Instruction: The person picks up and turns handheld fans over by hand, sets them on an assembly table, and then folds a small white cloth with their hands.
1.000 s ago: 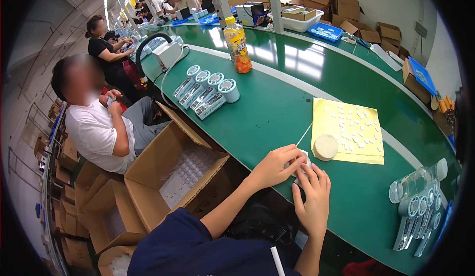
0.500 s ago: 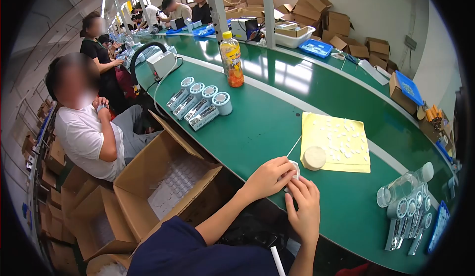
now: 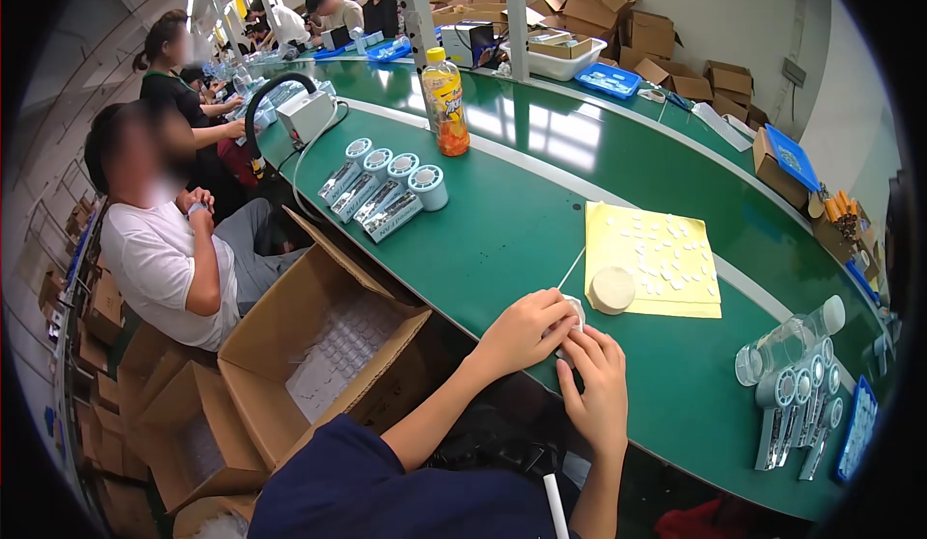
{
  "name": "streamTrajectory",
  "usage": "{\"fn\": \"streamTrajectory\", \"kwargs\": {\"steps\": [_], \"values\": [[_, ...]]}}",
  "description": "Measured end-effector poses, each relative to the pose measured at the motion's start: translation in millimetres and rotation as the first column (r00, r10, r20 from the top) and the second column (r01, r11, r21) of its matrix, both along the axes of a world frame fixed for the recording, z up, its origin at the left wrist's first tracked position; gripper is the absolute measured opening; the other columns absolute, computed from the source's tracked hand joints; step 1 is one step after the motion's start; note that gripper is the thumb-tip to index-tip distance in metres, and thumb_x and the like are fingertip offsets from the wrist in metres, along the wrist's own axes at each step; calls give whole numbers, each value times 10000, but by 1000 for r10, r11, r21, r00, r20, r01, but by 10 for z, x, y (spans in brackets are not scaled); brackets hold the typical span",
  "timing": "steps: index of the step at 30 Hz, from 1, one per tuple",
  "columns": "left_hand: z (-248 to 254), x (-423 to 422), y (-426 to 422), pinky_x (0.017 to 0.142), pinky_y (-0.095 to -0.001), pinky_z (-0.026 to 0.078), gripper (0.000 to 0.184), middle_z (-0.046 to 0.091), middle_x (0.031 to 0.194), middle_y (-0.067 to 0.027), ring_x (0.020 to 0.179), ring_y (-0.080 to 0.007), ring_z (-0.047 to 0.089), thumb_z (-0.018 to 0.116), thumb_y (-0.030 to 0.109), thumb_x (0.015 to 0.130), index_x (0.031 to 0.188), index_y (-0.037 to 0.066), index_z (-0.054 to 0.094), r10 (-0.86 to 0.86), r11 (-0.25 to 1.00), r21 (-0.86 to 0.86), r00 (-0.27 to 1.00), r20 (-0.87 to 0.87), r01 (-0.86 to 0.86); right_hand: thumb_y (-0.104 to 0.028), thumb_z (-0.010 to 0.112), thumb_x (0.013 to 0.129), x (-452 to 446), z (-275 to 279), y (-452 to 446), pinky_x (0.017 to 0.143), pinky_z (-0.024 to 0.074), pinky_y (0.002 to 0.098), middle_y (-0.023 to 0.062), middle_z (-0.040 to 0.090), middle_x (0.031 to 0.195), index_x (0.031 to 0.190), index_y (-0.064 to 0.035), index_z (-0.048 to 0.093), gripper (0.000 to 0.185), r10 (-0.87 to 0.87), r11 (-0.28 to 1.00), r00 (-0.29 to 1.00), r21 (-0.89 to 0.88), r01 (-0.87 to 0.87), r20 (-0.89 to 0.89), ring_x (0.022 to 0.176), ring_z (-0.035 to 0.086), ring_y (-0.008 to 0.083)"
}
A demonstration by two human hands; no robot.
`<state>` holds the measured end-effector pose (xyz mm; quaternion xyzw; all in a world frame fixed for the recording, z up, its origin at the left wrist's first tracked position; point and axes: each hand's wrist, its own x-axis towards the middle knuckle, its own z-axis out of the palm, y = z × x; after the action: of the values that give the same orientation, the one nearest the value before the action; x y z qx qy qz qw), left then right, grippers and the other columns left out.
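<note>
My left hand (image 3: 526, 334) and my right hand (image 3: 595, 389) meet at the near edge of the green table. Their fingertips pinch a small white piece (image 3: 577, 311), mostly covered by the fingers, so I cannot make out its kind. A thin white stick (image 3: 572, 269) slants up from beside my left fingers. Just beyond my right hand sits a round cream-coloured disc (image 3: 612, 291), on the corner of a yellow sheet (image 3: 603, 225). Many small white pieces (image 3: 666, 244) lie scattered across that sheet.
Small light-blue fans (image 3: 391, 191) lie in a row to the left, near a drink bottle (image 3: 446, 104). More fans (image 3: 797, 404) and a clear jar (image 3: 777, 351) are on the right. An open carton (image 3: 261, 336) stands below left, beside a seated person (image 3: 169, 259).
The table and its things appear slightly higher in the view. My hands remain together on the white piece, with little visible change of grip.
</note>
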<state>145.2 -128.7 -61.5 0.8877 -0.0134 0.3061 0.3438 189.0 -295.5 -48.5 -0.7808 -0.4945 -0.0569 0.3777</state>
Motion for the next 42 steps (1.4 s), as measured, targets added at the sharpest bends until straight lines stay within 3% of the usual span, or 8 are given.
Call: {"fn": "streamTrajectory", "kwargs": {"steps": [31,42], "values": [[20,-9,13,703,-367,481,114,585,865,-113,784,-292,584,629,112,857,893,5,618,-25,1000,16,999,24,25,-131,638,842,-25,7,21,1045,345,454,99,586,1245,1177,-31,612,351,-22,999,998,-44,24,55,1207,485,298],[-20,-20,27,734,-371,472,106,582,862,-100,812,-279,581,601,141,879,853,39,605,-29,999,14,1000,10,29,-172,703,785,-44,8,46,1053,338,481,109,580,1239,1173,-22,609,427,-12,996,997,-82,18,78,1209,472,318]]}}
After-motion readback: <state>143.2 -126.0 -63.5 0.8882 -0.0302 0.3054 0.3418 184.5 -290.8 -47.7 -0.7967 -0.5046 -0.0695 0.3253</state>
